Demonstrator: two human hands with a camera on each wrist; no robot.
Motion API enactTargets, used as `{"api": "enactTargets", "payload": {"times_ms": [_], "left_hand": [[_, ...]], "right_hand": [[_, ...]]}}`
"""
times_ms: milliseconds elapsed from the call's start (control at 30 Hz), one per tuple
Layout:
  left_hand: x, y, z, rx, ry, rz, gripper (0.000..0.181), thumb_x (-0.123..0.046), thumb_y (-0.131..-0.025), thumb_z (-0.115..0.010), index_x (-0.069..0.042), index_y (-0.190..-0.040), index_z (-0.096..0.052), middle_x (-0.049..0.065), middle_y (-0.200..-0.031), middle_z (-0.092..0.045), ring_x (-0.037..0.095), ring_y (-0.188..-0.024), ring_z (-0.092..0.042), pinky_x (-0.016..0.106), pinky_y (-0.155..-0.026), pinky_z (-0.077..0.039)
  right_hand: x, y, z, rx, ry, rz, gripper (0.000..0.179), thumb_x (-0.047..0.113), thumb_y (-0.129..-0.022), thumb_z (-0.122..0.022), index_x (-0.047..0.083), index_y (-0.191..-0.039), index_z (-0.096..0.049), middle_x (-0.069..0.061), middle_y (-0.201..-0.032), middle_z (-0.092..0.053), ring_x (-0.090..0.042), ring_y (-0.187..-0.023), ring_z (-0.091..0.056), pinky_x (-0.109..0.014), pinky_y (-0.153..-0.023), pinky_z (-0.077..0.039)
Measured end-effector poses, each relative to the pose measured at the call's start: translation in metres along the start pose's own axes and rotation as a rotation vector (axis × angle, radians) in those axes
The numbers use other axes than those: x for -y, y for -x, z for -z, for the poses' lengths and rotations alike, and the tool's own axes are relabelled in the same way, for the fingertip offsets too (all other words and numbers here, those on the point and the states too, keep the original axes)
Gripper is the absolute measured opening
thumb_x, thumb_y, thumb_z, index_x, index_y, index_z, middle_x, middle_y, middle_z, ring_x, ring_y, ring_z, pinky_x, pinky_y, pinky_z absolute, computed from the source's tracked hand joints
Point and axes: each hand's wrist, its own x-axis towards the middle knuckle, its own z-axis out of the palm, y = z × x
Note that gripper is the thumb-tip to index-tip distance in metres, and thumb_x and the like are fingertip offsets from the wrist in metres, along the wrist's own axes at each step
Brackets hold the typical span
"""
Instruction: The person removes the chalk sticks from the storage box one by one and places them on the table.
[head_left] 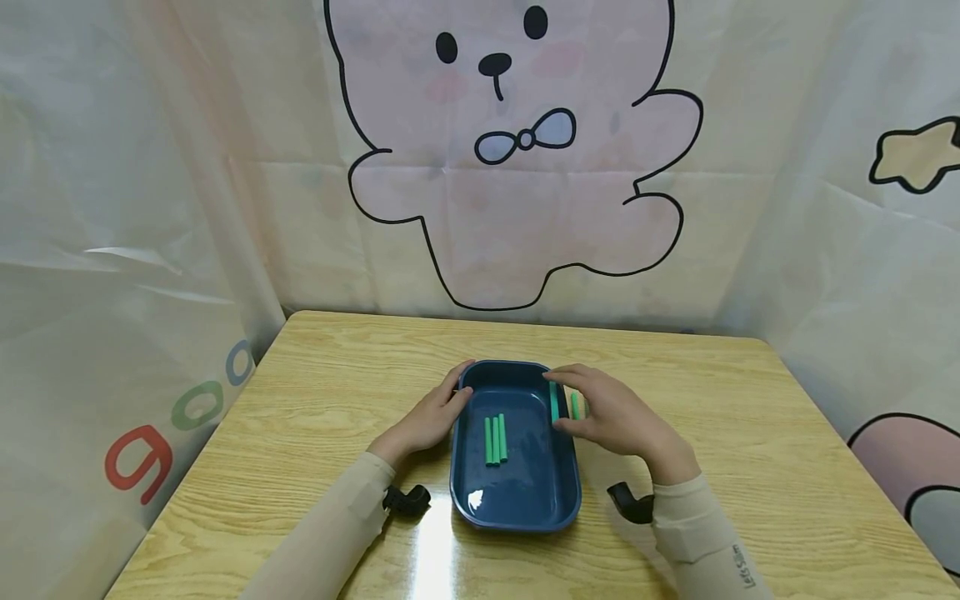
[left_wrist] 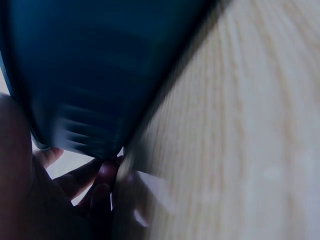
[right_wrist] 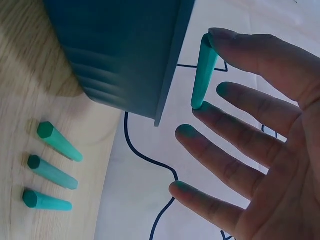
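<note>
A deep blue tray (head_left: pixel 517 504) stands on the table, with three green sticks (head_left: pixel 496 440) side by side on its floor. My left hand (head_left: pixel 426 421) grips the tray's far left side, thumb over the rim and fingers around the outside. In the left wrist view its fingertips (left_wrist: pixel 102 175) are dim against the tray's end. With thumb and a fingertip at its two ends, my right hand (head_left: pixel 611 412) pinches another green stick (right_wrist: pixel 204 72), over the tray's right rim in the head view. The remaining fingers are spread, their tips tinted green.
To the right of the tray, three more six-sided green sticks (right_wrist: pixel 52 172) lie apart on the wooden table (head_left: pixel 360 358). A curtain with a cartoon bear (head_left: pixel 517 225) hangs behind the table. Black wrist mounts (head_left: pixel 408 502) jut below both hands.
</note>
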Motion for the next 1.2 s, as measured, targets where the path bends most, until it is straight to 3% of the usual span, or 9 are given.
{"api": "enactTargets", "payload": {"times_ms": [1200], "left_hand": [[-0.002,0.001,0.001,0.002,0.031,-0.002,0.053,-0.035,-0.115,-0.035,-0.032,-0.166,-0.020,0.008,-0.167,-0.036,0.031,-0.152,-0.038,0.058,-0.123,-0.031]], "right_hand": [[-0.025,0.010,0.009,-0.024,-0.028,-0.067,0.065,0.022,-0.092,-0.081,0.011,-0.150,-0.055,-0.016,-0.150,-0.056,-0.041,-0.133,-0.057,-0.060,-0.104,-0.050]]}}
